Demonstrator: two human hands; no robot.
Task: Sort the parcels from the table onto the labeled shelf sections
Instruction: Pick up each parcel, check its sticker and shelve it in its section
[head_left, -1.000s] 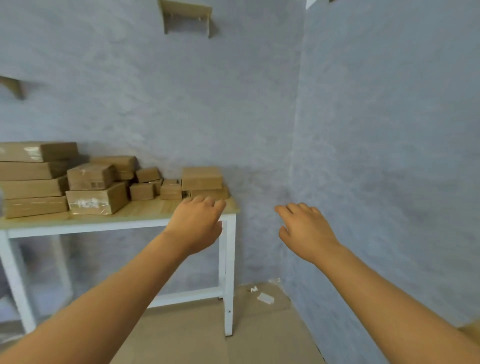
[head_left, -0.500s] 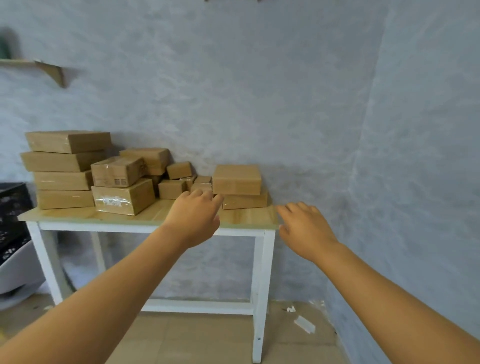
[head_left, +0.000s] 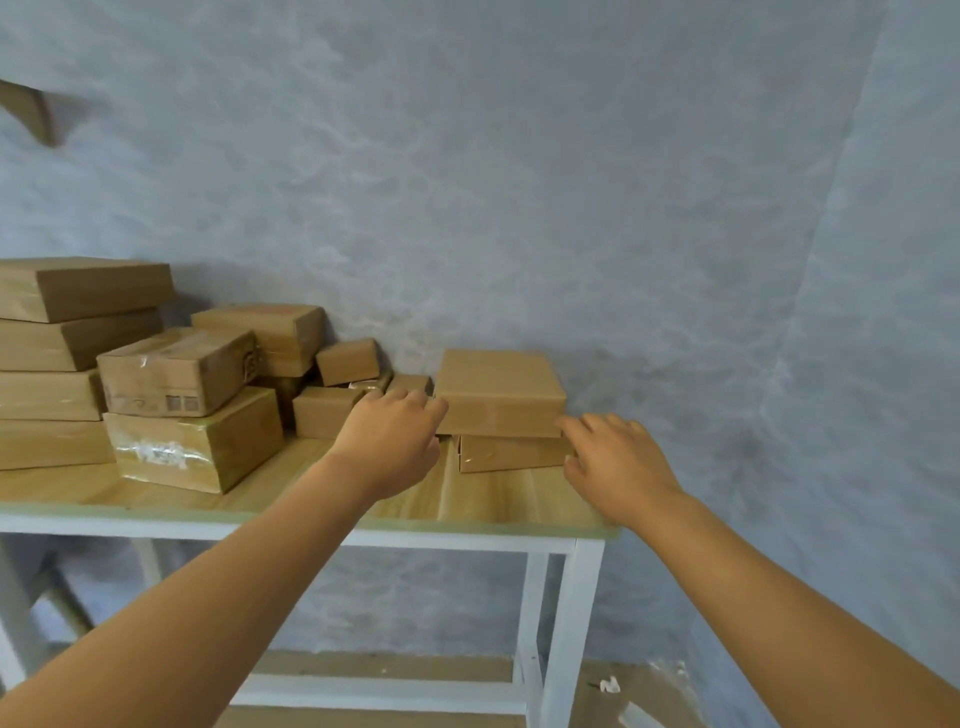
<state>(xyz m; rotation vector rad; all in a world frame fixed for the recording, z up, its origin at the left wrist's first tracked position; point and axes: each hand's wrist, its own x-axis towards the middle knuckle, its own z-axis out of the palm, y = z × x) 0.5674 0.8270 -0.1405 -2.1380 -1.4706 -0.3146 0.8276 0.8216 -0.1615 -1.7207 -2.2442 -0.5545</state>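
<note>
Several brown cardboard parcels lie on a wooden table (head_left: 483, 499) with a white frame. At its right end a square flat parcel (head_left: 498, 389) rests on a thinner parcel (head_left: 509, 453). My left hand (head_left: 392, 441) reaches over the table with relaxed fingers, its fingertips at the square parcel's left front corner. My right hand (head_left: 615, 462) is stretched out at the parcel's right front corner, fingers straight. Neither hand holds anything.
A stack of flat parcels (head_left: 62, 358) stands at the far left, with taped boxes (head_left: 192, 441) and small boxes (head_left: 348, 361) in the middle. A wooden shelf bracket (head_left: 31, 111) is on the wall at upper left. A grey wall corner closes the right side.
The view has swung left and come closer to the table. Both hands have moved forward, from short of the table's edge to the front corners of the square parcel.
</note>
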